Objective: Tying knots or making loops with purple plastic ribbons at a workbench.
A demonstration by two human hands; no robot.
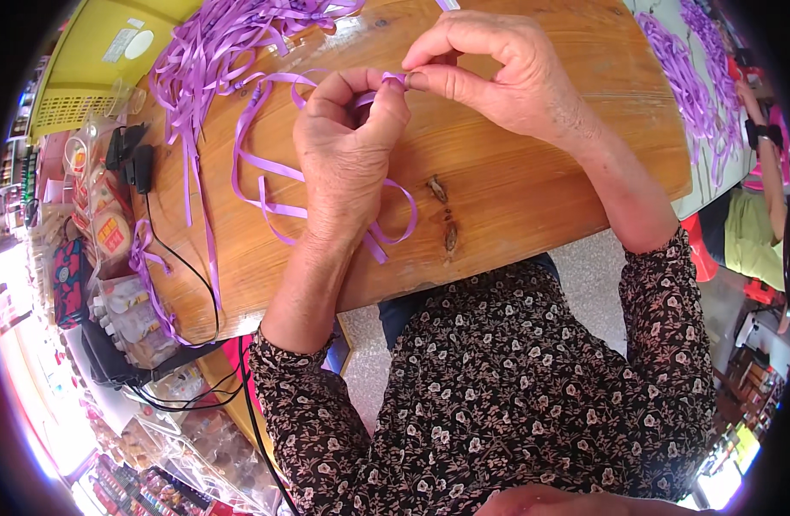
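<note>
The left hand (pixel 348 142) pinches a purple ribbon (pixel 271 164) between thumb and forefinger, its other fingers curled in toward the palm, above the far part of the wooden table (pixel 532 189). The right hand (pixel 515 82) comes in from the other side, thumb and forefinger brought almost tip to tip right beside the left thumb; the meeting point is too small to make out, so I cannot tell whether they grip the ribbon's edge or only touch it. From the left hand the rest of the ribbon trails in loose loops over the wood, around and partly under the left wrist, near a tangled pile (pixel 210 60) of the same purple. Fine work like this seems to call for the left pinch to sit firm and close to the working spot, so that the strip lies flat and does not twist, while the right fingertips make small, light moves. The slack deserves watching: a loop caught under the wrist, or snagged in the pile, could tug the ribbon out of line.
</note>
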